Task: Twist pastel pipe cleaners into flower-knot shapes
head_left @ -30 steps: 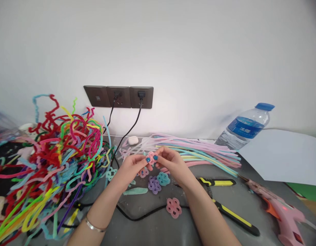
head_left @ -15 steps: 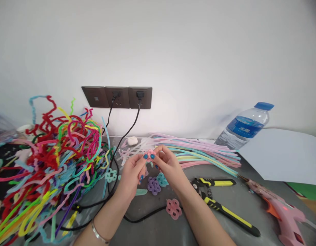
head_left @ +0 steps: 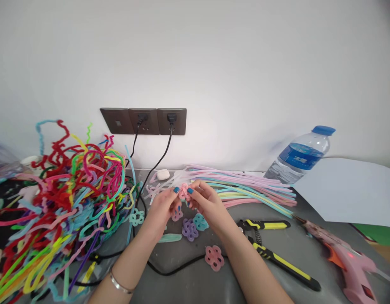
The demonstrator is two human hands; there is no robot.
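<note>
Between my two hands is a small pink pipe-cleaner flower (head_left: 184, 191), held up over the table. My left hand (head_left: 165, 207) pinches its left side with thumb and fingers. On the other side my right hand (head_left: 207, 204) grips it, thumb on the front and index finger curled behind. Below them lie a purple pipe-cleaner flower (head_left: 190, 230), a blue one (head_left: 200, 221) and a smaller pink one (head_left: 177, 214), partly covered by my left fingers. A larger pink flower (head_left: 214, 258) rests nearer to me, and a teal flower (head_left: 136, 217) sits to the left.
A tangled heap of coloured pipe cleaners (head_left: 71, 198) fills the left. Straight pastel pipe cleaners (head_left: 245, 185) lie behind my hands. At right are yellow-black pliers (head_left: 283, 261), a pink glue gun (head_left: 350, 261), a water bottle (head_left: 302, 154) and white paper (head_left: 356, 190). Black cables (head_left: 160, 158) cross the table.
My left thumb has shifted slightly left on the pink flower, so more of it shows. The left fingers have spread a little, uncovering the small pink flower below.
</note>
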